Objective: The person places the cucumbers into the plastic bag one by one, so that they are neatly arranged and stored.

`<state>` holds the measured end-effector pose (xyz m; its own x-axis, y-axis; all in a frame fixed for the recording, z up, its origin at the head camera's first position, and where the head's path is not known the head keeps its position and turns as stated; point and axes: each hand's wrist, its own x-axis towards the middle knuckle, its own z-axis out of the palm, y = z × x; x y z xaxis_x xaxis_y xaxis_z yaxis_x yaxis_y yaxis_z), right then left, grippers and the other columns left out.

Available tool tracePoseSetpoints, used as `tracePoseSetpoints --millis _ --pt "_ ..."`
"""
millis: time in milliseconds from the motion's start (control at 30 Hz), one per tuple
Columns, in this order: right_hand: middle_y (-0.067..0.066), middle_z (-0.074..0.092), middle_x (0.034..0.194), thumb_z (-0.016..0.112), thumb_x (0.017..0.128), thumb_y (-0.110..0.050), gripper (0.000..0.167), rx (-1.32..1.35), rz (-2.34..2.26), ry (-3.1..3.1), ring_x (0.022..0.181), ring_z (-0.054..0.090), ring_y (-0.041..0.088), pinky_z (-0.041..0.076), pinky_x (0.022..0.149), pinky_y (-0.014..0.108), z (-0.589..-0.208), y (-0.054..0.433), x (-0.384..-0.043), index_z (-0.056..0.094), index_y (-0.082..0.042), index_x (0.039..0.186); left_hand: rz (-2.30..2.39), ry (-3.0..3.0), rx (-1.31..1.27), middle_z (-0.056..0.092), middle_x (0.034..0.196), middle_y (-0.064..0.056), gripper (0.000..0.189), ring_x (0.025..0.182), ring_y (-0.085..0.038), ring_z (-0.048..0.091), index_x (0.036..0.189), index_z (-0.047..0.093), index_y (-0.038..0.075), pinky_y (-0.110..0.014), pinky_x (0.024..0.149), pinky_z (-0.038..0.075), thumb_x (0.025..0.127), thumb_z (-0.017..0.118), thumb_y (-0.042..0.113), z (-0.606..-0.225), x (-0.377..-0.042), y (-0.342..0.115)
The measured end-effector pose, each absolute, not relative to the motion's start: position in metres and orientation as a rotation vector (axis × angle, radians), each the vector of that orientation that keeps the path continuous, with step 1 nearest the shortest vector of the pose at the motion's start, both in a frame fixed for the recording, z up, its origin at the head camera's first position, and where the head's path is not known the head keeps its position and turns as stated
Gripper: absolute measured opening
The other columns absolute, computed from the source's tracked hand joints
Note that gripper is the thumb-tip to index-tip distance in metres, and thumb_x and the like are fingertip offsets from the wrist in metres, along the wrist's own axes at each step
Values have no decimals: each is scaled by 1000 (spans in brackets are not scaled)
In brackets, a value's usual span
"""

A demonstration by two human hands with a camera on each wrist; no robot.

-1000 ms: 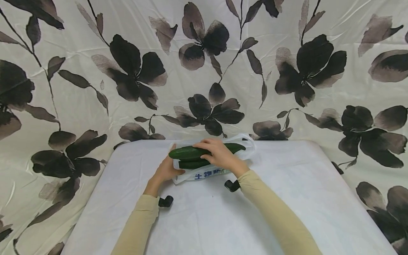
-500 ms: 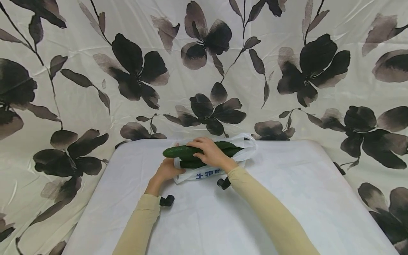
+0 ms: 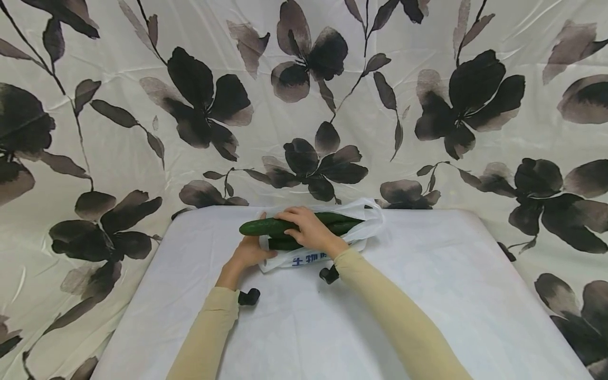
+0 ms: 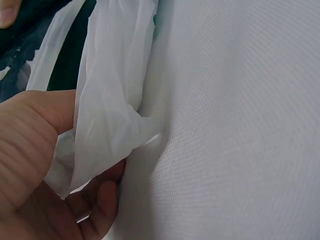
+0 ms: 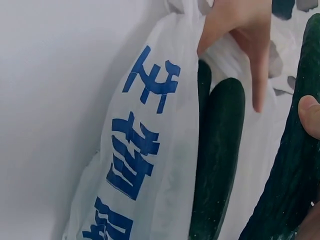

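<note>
A white plastic bag (image 3: pixel 280 262) with blue printed characters lies at the back of the table, its mouth facing left. My right hand (image 3: pixel 307 230) grips a dark green cucumber (image 3: pixel 255 227) from above; its rounded end sticks out past the mouth. More cucumbers (image 5: pixel 220 155) lie inside the bag, below the gripped one. My left hand (image 3: pixel 248 253) holds the bag's mouth edge, thumb inside and curled fingers behind the plastic in the left wrist view. In the right wrist view the left hand (image 5: pixel 235 22) spreads across the opening. The gripped cucumber's far end is partly hidden by the bag.
A white cloth covers the table (image 3: pixel 304 327). Right behind its back edge hangs a floral curtain (image 3: pixel 304 105) with dark flowers. Black wrist cameras (image 3: pixel 249 297) sit at both sleeves, close above the cloth.
My right hand has moved left with the cucumber, so more of it sticks out of the bag's mouth. The left hand keeps its hold on the bag with little movement.
</note>
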<state>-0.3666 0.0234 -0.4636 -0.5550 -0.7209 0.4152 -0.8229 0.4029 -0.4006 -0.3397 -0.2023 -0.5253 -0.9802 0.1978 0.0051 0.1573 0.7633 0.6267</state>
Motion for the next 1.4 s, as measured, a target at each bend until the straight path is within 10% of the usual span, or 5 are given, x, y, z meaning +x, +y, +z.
tracePoseSetpoints --millis 1400 --pt "0 63 123 79 83 -19 41 983 997 -2816 116 56 20 43 100 36 -478 65 -409 66 -15 122 1069 2865 177 22 156 -22 119 138 -44 28 157 -1 15 -59 108 27 74 85 22 -526 -338 -204"
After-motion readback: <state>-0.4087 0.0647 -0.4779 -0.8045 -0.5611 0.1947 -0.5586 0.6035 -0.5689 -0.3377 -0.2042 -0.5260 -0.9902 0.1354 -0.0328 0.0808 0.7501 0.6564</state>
